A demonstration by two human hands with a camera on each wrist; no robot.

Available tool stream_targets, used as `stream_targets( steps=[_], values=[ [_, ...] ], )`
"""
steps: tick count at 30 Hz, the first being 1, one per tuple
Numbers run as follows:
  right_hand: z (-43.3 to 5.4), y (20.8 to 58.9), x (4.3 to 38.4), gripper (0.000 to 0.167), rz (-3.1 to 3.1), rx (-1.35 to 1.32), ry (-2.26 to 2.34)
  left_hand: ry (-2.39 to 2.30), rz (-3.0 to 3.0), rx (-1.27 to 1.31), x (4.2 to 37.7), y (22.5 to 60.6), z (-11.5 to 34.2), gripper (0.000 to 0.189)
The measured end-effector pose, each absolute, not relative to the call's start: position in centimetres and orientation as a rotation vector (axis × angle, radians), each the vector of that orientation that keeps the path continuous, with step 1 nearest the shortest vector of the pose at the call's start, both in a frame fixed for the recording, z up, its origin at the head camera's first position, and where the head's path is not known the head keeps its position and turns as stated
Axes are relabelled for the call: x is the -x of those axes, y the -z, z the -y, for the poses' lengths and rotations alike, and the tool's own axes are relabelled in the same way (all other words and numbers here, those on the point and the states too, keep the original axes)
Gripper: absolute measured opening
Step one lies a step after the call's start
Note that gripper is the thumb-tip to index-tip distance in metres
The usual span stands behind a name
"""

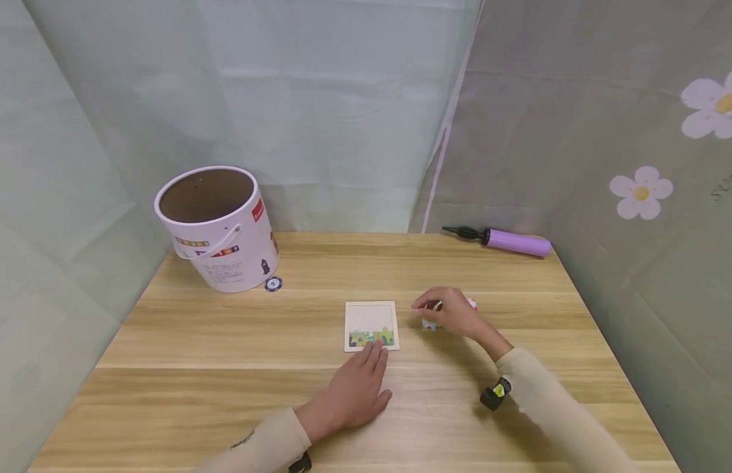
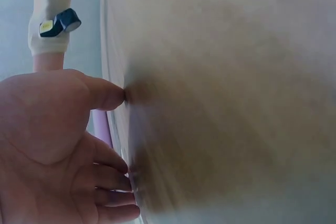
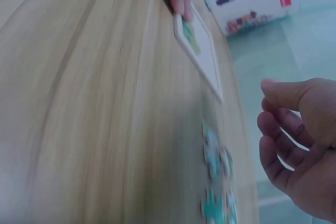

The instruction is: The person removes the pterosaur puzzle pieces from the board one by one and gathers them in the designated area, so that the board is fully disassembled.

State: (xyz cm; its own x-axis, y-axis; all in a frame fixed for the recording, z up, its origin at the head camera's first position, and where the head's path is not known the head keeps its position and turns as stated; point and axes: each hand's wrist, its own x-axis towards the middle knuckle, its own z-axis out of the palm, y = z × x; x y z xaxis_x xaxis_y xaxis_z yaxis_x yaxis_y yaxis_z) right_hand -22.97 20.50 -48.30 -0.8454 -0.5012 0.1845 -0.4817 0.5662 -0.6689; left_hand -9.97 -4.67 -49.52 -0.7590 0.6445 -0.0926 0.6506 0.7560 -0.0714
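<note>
I see right hand (image 1: 451, 312) loosely curved, holding nothing visible, above puzzle pieces (image 1: 429, 325); left hand (image 1: 354, 391) straight-fingered at near edge of puzzle tray (image 1: 371, 315); tray squarish, no clear long axis, green strip toward the person; wood-grain table (image 1: 194, 394); pale curtain (image 1: 342, 118) behind.

The letters "SUM" (image 1: 728, 185) show on the grey flowered curtain (image 1: 555, 125); print on the white bucket (image 1: 241, 266) is too small to read.

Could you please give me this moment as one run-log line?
Left hand: touching puzzle board, near edge | Right hand: above loose pieces, none visibly held | Board: near strip filled, rest bare
</note>
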Motion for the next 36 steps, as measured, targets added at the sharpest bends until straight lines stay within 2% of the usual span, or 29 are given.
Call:
stream_targets(
  steps=[13, 19, 27, 36],
  values=[
    [-13.4, 49.5, 23.6, 0.019, -2.574, 1.047, 1.031, 0.039, -2.911, -1.029, 9.7, 50.1, 4.4, 0.070],
    [-11.2, 50.1, 23.8, 0.017, -2.576, 1.055, 0.983, 0.062, -2.922, -1.036, 9.7, 50.4, 4.6, 0.071],
    [-9.7, 50.7, 23.8, 0.013, -2.630, 1.126, 0.856, 0.030, -2.931, -1.025, 9.8, 50.4, 4.6, 0.072],
    [-9.0, 50.7, 23.3, 0.013, -2.653, 1.066, 0.830, -0.054, -2.914, -1.010, 9.6, 50.1, 4.6, 0.073]
  ],
)
